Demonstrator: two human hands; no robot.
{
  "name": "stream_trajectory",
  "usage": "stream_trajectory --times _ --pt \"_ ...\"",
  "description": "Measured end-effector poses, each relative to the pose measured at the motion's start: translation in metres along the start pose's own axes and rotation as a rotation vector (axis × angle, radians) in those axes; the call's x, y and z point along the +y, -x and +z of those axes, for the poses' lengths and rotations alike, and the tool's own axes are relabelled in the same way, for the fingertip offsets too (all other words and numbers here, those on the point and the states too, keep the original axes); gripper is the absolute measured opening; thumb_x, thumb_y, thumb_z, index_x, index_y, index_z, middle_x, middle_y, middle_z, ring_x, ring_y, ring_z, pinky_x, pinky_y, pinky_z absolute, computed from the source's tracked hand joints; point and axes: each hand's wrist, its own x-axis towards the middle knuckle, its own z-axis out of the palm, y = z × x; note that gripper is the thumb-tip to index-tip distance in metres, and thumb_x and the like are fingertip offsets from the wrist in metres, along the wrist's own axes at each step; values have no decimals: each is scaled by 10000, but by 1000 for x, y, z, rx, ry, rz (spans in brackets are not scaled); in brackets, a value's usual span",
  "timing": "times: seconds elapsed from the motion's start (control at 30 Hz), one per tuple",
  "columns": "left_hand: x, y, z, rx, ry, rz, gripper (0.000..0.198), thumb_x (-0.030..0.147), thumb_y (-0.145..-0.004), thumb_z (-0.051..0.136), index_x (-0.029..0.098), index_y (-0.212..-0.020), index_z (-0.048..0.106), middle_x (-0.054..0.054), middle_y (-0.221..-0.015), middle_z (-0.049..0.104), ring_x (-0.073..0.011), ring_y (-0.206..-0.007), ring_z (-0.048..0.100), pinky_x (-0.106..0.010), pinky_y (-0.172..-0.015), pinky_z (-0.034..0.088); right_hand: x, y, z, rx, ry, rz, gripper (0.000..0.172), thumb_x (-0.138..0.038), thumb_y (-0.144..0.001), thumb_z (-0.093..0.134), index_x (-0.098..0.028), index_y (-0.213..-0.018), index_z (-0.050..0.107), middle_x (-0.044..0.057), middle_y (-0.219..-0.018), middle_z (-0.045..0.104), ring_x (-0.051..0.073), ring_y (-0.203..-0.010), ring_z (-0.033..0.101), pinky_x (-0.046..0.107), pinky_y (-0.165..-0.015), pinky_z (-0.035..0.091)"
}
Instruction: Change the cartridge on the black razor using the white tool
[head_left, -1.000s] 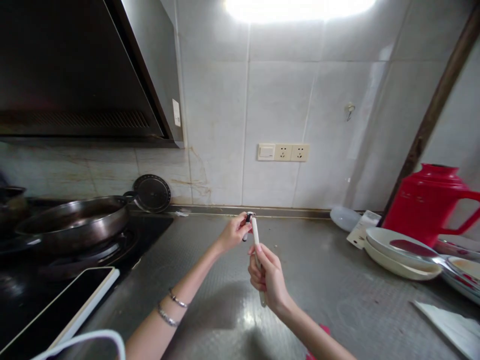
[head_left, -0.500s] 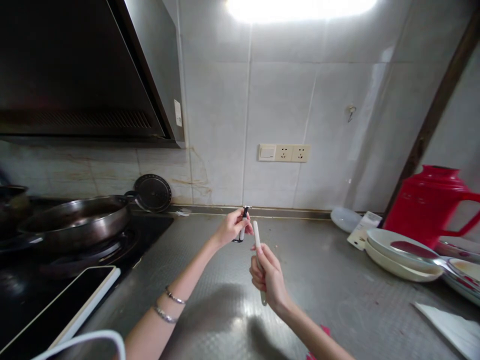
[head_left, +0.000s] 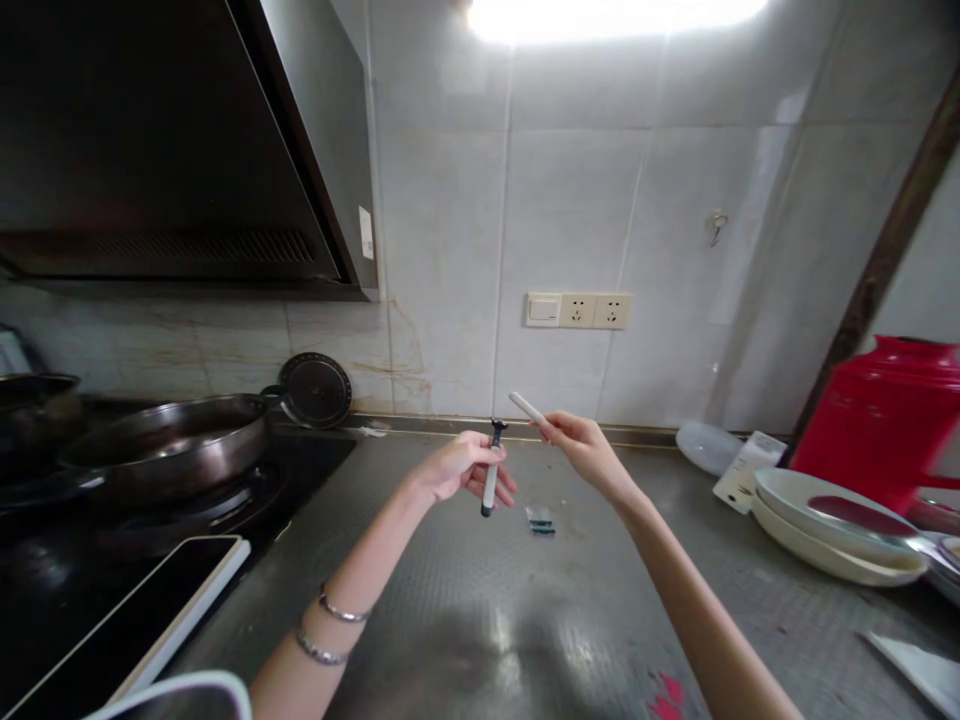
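Observation:
My left hand [head_left: 463, 468] pinches a short white-and-black piece [head_left: 490, 482] between thumb and fingers. It looks like part of a razor, with a forked black head on top and a dark lower end. To its right, my right hand [head_left: 576, 440] grips a slim white handle [head_left: 527, 407] by one end, the other end pointing up and left. The two pieces are apart, both above the metal counter [head_left: 420, 590]. A small clear packet [head_left: 540, 521] with dark green strips lies on the counter below and between my hands.
On the left, a steel pan [head_left: 172, 440] sits on the black stove near a phone [head_left: 142, 620]. A range hood [head_left: 150, 140] hangs above. Right of my hands are stacked plates [head_left: 832, 530], a white card [head_left: 750, 470], a pale dish [head_left: 706, 447] and a red thermos [head_left: 874, 425].
My right hand has moved up and right with the white handle, away from the left hand, tilting it leftward. The small packet on the counter now shows. The view has shifted slightly left.

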Motion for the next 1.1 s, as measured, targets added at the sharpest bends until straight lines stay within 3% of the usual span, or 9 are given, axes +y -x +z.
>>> stream_trajectory --times 0.13,0.27,0.57,0.87,1.0,1.1 --pt "-1 0 -5 -16 -69 -55 267 327 -753 602 163 -809 399 -129 -724 700 -218 -562 670 -249 -430 493 7 -4 -8 -47 143 24 371 -435 -798 483 -131 -850 688 -16 -590 472 118 -571 416 223 -510 287" --pt "-5 -4 -8 -39 -85 -104 299 369 -769 593 171 -813 373 -134 -719 703 -210 -577 673 -263 -475 507 15 -2 -10 -150 246 13 407 -457 -808 451 -127 -748 681 -19 -555 440 108 -539 385 222 -495 266" --pt "-28 -21 -11 -131 -64 -166 323 379 -766 616 159 -813 384 -117 -682 696 -206 -619 681 -309 -594 533 36 -2 10 -112 380 7 491 -518 -793 436 -125 -713 719 4 -507 523 131 -543 453 217 -516 295" --pt "-32 -21 -9 -286 -66 -209 315 361 -778 610 172 -784 357 -106 -652 688 -227 -636 682 -355 -601 535 45 -4 11 -79 389 18 454 -516 -784 463 -154 -727 730 18 -508 557 147 -552 476 225 -521 304" --pt "-34 -23 -10 -255 -82 -209 315 366 -781 606 169 -799 361 -103 -656 688 -222 -624 680 -356 -601 535 45 -4 8 -232 328 7 506 -520 -805 429 -115 -677 704 -6 -489 483 110 -504 404 212 -485 273" --pt "-35 -23 -12 -238 -91 -197 328 374 -776 612 171 -820 358 -100 -672 690 -224 -638 683 -348 -598 533 45 -4 8 -270 336 14 473 -500 -801 447 -115 -735 714 -15 -509 470 104 -516 384 206 -485 261"
